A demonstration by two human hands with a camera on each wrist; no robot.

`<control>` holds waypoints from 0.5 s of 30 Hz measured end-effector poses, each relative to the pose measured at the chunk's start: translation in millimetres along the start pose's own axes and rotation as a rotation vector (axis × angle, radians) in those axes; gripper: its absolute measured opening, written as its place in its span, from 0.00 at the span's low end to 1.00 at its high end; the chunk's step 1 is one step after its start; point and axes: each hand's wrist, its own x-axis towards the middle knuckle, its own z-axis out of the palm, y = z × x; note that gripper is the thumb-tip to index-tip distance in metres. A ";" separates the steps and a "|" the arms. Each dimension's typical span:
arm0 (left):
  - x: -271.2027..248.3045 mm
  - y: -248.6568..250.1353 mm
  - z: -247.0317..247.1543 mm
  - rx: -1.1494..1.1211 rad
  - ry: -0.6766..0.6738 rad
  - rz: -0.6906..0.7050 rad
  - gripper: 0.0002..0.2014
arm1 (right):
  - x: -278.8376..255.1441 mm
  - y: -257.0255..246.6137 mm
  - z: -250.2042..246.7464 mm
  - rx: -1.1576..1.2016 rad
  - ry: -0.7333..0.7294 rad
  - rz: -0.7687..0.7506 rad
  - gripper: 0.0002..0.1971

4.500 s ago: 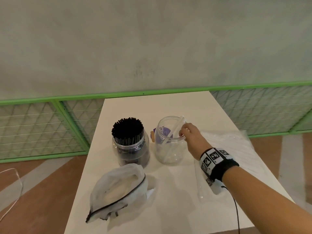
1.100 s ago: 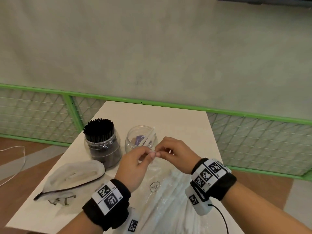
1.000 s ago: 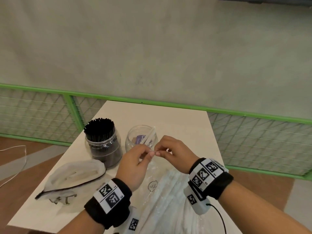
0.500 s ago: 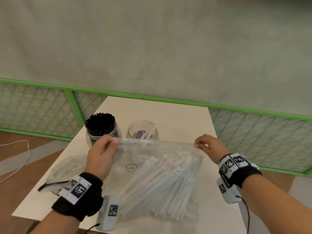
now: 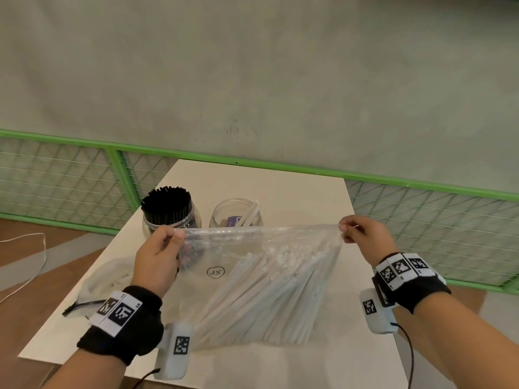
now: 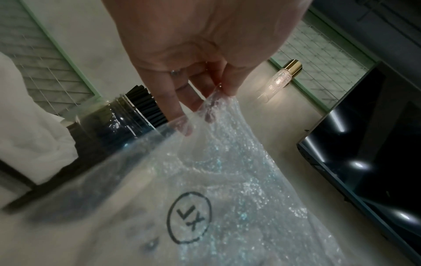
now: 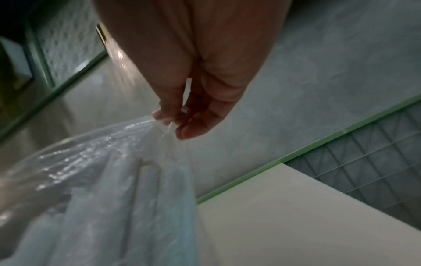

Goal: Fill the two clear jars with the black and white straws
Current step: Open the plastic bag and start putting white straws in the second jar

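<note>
Both hands, left hand [image 5: 157, 256] and right hand [image 5: 362, 234], pinching top corners of the bag of white straws [image 5: 269, 287], stretched over the tabletop [image 5: 280, 186] near edge. Risk: thin plastic slipping, spilling straws short of the near-empty jar [image 5: 236, 214].

Place: a café or eatery seating area is suggested.
Evidence: white table [image 5: 280, 189], green mesh railing [image 5: 421, 220], straw-filled jar [image 5: 171, 211], decorative wall lamp [image 6: 284, 75].

Plastic bag [image 5: 224, 256]: clear, with black circled mark
Straws in bag [image 5: 269, 293]: white
Straws in left jar [image 5: 166, 202]: black
Tabletop [image 5: 280, 189]: cream
Fence frame [image 5: 196, 157]: bright green
Wristbands [image 5: 123, 329]: black, with black-and-white square codes
</note>
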 end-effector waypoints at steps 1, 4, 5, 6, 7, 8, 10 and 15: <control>-1.9 1.3 -0.4 0.003 0.002 -0.019 0.11 | 0.3 -5.0 -1.3 0.032 0.028 -0.029 0.12; -2.8 4.8 -0.7 0.113 0.014 0.036 0.03 | 2.1 -29.3 -5.6 0.105 0.114 -0.131 0.13; -2.1 7.7 0.7 0.238 0.043 0.102 0.12 | 2.3 -41.2 -6.8 0.125 0.131 -0.174 0.13; -1.4 11.7 2.6 0.359 0.058 0.203 0.24 | 2.1 -54.5 -7.5 0.140 0.138 -0.224 0.13; -1.1 18.7 6.6 0.459 0.050 0.314 0.35 | 1.7 -68.7 -7.7 0.145 0.138 -0.273 0.13; -1.7 27.1 12.7 0.553 -0.002 0.407 0.43 | 1.1 -83.3 -7.3 0.153 0.126 -0.324 0.13; -0.2 39.8 30.8 0.753 -0.188 0.498 0.53 | -1.2 -112.4 -3.3 0.189 0.075 -0.426 0.12; 11.0 33.3 67.0 0.681 -0.561 0.327 0.31 | -5.7 -155.4 13.3 0.284 -0.031 -0.576 0.13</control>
